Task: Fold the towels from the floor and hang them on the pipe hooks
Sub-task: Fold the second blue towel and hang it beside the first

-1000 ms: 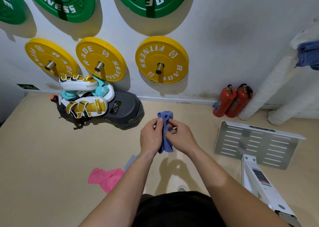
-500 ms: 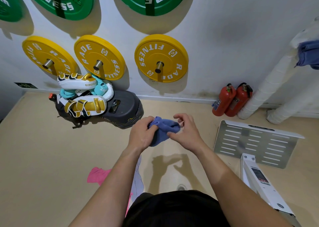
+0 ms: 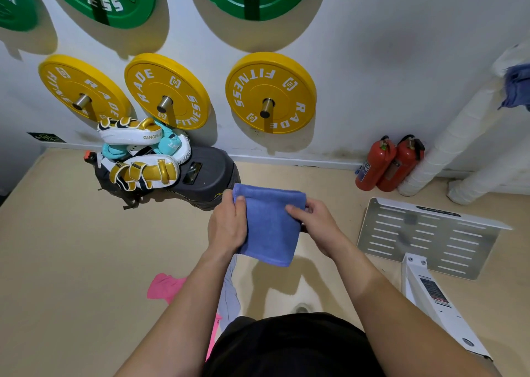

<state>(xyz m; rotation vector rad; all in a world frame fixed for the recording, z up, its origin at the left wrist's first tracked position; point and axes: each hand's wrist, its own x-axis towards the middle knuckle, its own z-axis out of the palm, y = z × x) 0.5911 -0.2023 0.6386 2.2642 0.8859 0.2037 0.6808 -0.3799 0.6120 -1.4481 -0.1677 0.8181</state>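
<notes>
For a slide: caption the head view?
Left hand and right hand hold a folded blue towel; pink towel on floor.

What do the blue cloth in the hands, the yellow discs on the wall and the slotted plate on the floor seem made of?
The blue towel: soft matte terry cloth, judging by its fuzzy nap. The yellow discs: probably rubber or hard plastic, smooth with a faint sheen, each on a shiny metal peg. The slotted plate: likely thin sheet metal, satin finish, with cut slots.
</notes>
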